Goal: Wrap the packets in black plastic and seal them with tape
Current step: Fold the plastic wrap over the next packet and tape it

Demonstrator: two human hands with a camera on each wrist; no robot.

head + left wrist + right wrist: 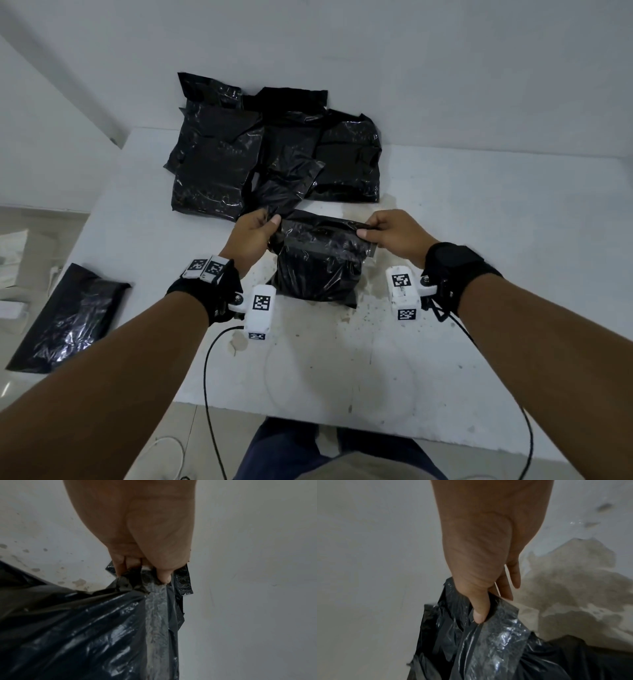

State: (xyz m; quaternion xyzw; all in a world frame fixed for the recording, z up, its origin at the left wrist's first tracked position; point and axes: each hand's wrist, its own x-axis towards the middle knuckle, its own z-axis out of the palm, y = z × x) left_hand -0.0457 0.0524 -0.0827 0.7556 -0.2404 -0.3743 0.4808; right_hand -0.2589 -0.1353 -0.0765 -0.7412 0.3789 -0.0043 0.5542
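Nearest the body, on the stained white table (445,342), stands the glossy black plastic-wrapped packet (317,274). Its top flap with the grey adhesive strip (157,608) should be pulled taut and pressed evenly. Left hand (251,234) and right hand (390,229) each pinch a flap corner, thumbs uppermost. Beyond lie more crinkled black wrapped packets (274,154).

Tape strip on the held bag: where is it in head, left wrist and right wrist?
Head: the tape strip runs across the top of the black bag, centre of frame, between the left hand and right hand.
Left wrist: a vertical band, centre-right, from the thumb down to the bottom edge.
Right wrist: lower centre, under the thumb, glossy and crinkled.
Shared landmark: the stained patch on the white table.
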